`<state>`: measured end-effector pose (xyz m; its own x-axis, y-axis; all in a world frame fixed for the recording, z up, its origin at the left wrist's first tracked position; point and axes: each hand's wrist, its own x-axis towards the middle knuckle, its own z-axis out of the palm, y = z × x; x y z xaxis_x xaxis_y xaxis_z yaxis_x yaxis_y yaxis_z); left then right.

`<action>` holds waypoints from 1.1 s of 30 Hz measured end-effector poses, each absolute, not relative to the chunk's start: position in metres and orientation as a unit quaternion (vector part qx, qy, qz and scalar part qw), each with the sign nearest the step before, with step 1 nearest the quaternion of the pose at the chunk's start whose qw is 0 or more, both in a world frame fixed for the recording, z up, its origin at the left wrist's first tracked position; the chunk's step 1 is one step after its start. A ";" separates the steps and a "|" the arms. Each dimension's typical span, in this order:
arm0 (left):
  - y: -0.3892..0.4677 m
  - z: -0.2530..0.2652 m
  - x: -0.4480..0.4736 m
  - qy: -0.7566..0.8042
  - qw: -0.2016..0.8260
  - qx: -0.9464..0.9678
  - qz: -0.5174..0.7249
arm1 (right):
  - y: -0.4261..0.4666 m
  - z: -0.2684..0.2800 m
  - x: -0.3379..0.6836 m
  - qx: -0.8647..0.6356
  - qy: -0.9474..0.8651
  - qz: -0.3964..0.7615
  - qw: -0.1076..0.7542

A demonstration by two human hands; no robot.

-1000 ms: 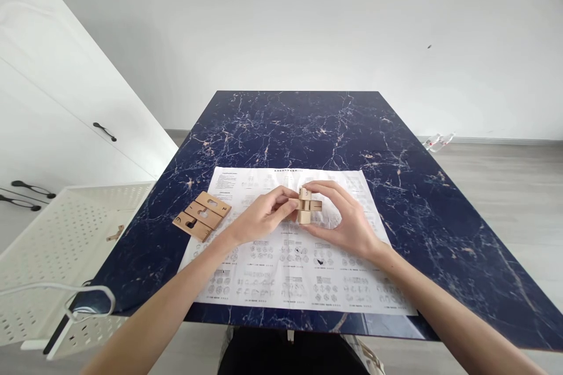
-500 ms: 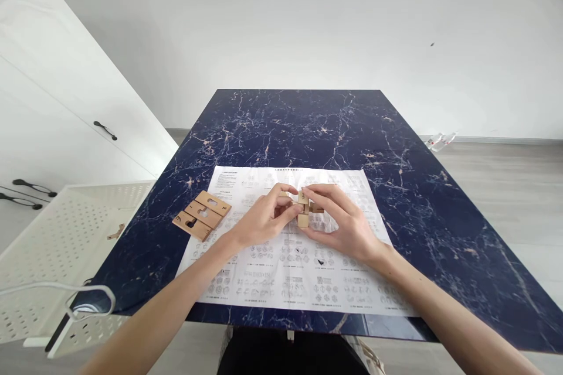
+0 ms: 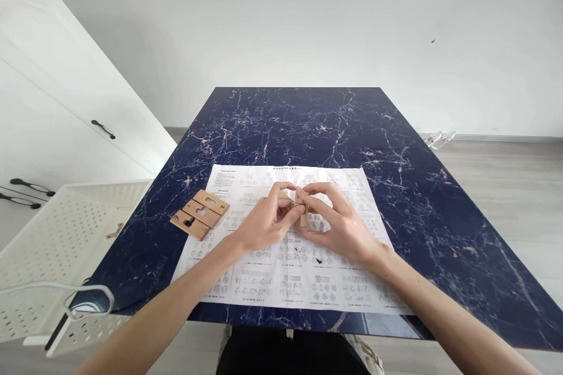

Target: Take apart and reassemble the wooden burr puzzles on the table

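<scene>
Held a small wooden block assembly point(image 3: 303, 220) over the middle of the printed sheet point(image 3: 299, 287), largely hidden between both hands. Pinched it with the left hand point(image 3: 263, 222), thumb and forefinger almost together; spanned its two ends with the right hand point(image 3: 345, 222), fingers curved part-way open around it, probably for steadiness. Saw three slotted wooden plates point(image 3: 206, 211) side by side over the sheet's left edge on the worktop point(image 3: 299, 129), likely placed there to leave the hands room.
</scene>
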<state>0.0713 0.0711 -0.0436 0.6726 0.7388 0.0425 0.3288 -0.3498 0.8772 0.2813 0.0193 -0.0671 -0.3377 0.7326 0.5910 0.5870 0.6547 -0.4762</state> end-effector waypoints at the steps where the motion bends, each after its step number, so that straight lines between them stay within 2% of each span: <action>1: 0.070 -0.044 0.072 0.337 0.460 0.790 0.225 | 0.019 -0.067 0.281 -0.406 -0.814 0.086 0.407; 10: 0.070 -0.046 0.073 0.328 0.477 0.782 0.228 | 0.019 -0.066 0.278 -0.400 -0.822 0.061 0.400; 15: 0.070 -0.041 0.074 0.337 0.520 0.748 0.238 | 0.019 -0.064 0.277 -0.404 -0.810 0.098 0.414; 21: 0.080 -0.034 0.068 0.378 0.579 0.637 0.340 | 0.021 -0.067 0.277 -0.481 -0.743 0.130 0.446; 25: 0.090 -0.035 0.064 0.358 0.609 0.592 0.388 | 0.023 -0.072 0.274 -0.480 -0.765 0.143 0.405; 29: 0.092 -0.038 0.062 0.323 0.649 0.583 0.367 | 0.023 -0.077 0.271 -0.451 -0.813 0.154 0.334; 33: 0.090 -0.039 0.063 0.324 0.661 0.583 0.344 | 0.025 -0.078 0.272 -0.453 -0.819 0.141 0.323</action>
<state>0.0628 0.0900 -0.0386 0.5537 0.8323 -0.0264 -0.0779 0.0833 0.9935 0.2716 0.0249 -0.0785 -0.3808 0.8329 0.4017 0.6509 0.5500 -0.5233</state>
